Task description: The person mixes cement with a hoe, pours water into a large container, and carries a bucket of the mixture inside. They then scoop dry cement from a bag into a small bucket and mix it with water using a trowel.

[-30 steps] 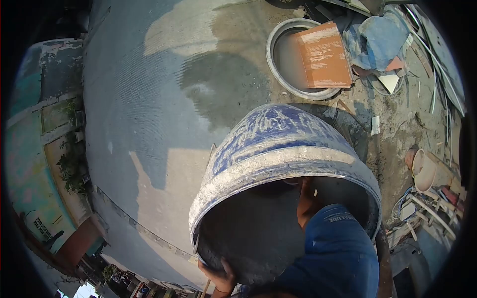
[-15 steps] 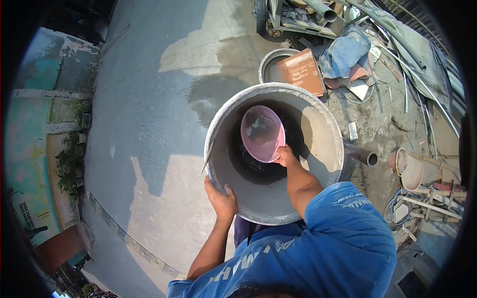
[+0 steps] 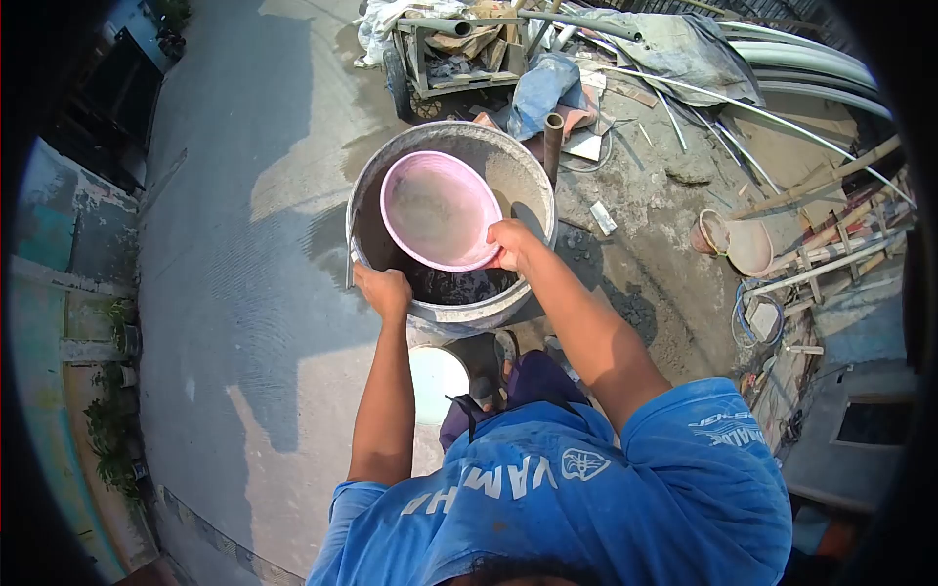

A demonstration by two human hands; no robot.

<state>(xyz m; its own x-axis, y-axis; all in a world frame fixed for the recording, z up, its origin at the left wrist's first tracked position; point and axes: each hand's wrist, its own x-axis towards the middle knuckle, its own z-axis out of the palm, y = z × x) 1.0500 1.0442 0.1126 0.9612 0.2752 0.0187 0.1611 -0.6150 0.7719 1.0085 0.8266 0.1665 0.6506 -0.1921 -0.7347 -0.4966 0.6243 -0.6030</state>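
A large round tub [image 3: 459,314], its walls crusted grey, stands in front of me with dark water in its bottom. Inside its mouth, near rim height, a pink basin [image 3: 442,210] holds cloudy grey liquid and tilts slightly. My right hand [image 3: 513,244] grips the basin's near right edge, thumb on top and fingers mostly underneath. On the tub's near left rim, my left hand [image 3: 384,291] is closed, its fingertips partly hidden. Below the tub, beside my feet, is a pale round bucket [image 3: 439,383], partly covered by my left forearm.
A cart [image 3: 464,73] loaded with scraps stands beyond the tub. Upright by the tub's right side is a pipe [image 3: 553,146]. Farther right lie a small bucket [image 3: 710,232], long poles [image 3: 831,186] and a loose hose [image 3: 740,313]. Concrete paving [image 3: 244,244] stretches along the left.
The pink basin has risen from deep inside the tub to about its rim, carried by my right hand. My view has shifted, bringing the pale bucket and my feet into sight.
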